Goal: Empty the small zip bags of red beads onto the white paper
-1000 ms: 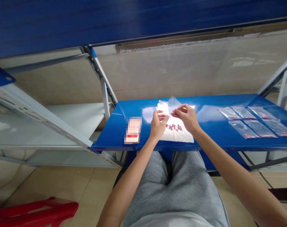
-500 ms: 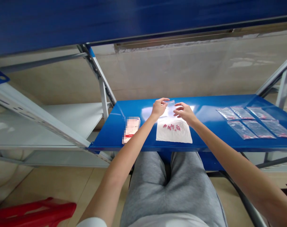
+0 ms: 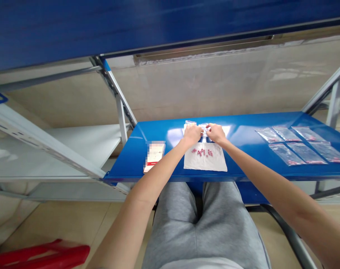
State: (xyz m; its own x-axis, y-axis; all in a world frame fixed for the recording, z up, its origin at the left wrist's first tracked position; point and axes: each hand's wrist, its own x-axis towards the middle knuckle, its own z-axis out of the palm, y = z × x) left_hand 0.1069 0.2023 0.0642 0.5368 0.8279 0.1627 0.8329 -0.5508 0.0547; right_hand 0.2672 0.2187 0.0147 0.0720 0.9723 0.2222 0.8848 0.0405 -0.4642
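My left hand (image 3: 192,134) and my right hand (image 3: 216,133) are close together above the far edge of a white sheet (image 3: 205,160) on the blue shelf (image 3: 242,142). Both pinch a small clear plastic bag (image 3: 204,128) between their fingertips. Small red beads (image 3: 202,152) lie scattered on the white sheet just below the hands. More clear bags (image 3: 190,123) lie behind my left hand.
Several clear bags with red beads (image 3: 295,145) lie in rows on the right of the shelf. A phone (image 3: 154,155) lies at the shelf's left. Grey metal shelf posts (image 3: 118,97) stand left and right. A red plastic stool (image 3: 41,254) sits on the floor at lower left.
Both hands have come down and closer together with the clear bag, from held up and apart to low over the sheet's far edge.
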